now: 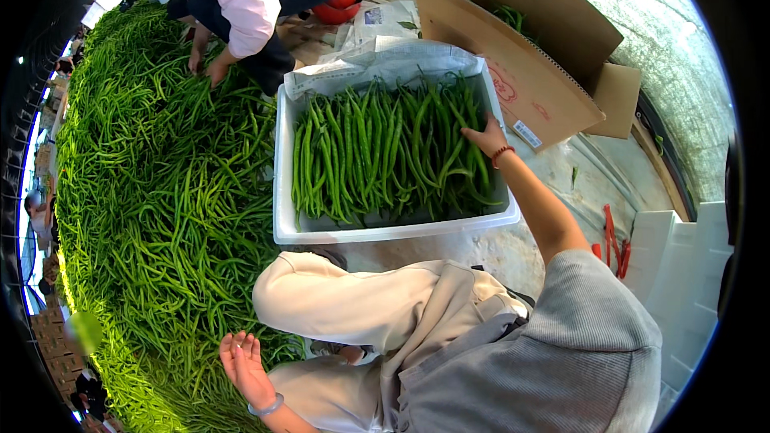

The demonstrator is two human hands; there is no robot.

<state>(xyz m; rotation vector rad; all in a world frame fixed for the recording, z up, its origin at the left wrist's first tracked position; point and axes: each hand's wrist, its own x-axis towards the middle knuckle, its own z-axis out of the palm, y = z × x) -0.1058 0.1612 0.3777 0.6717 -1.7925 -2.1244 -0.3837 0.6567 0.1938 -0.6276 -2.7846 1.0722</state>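
A white foam box [385, 235] stands in front of me, lined with newsprint [385, 54] along its far side. Long green chili peppers [377, 148] lie in it side by side, stems mostly away from me. At the box's right wall, my right hand [488, 140] touches the end of the row; its thumb and a finger are spread, the other fingers partly hidden. My left hand [247, 369] is raised beside my knee, palm up, fingers loosely apart with no pepper in them. Beneath and beyond it spreads a large heap of loose green chili peppers [184, 232].
At the far left, another person in a pink sleeve [245, 0] reaches into the heap. A big open cardboard box [497, 64] stands behind the foam box, some peppers inside. To my right are a red-handled tool [613, 244] and white foam boxes [674, 273].
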